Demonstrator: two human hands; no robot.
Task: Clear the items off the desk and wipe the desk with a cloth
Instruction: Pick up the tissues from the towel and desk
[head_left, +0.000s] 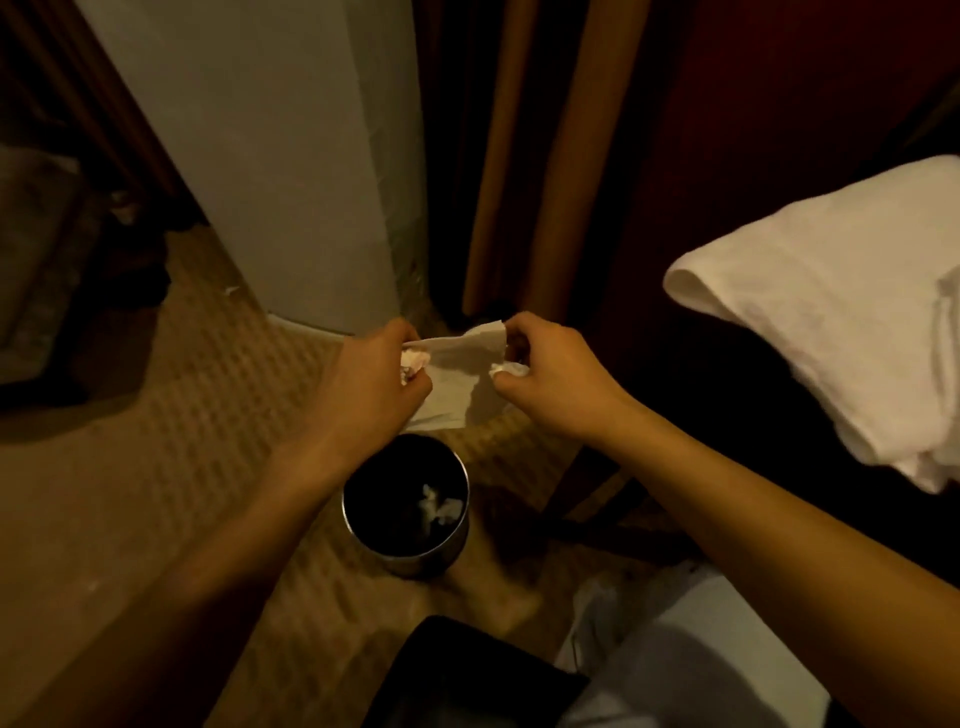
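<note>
A white paper tissue (457, 374) is stretched between both hands above a round metal waste bin (358, 525). My left hand (371, 379) pinches its left edge and also holds a crumpled wad against the palm. My right hand (550, 374) pinches the tissue's right top corner, with another small crumpled white piece under its fingers. Inside the dark bin lies some crumpled white paper (439, 506). The desk is not in view.
A white towel (831, 312) lies draped over a dark seat at the right. A white pillar (291, 166) and brown curtains (524, 156) stand behind. Patterned carpet (197, 415) covers the floor. A dark object (467, 670) sits at the bottom edge.
</note>
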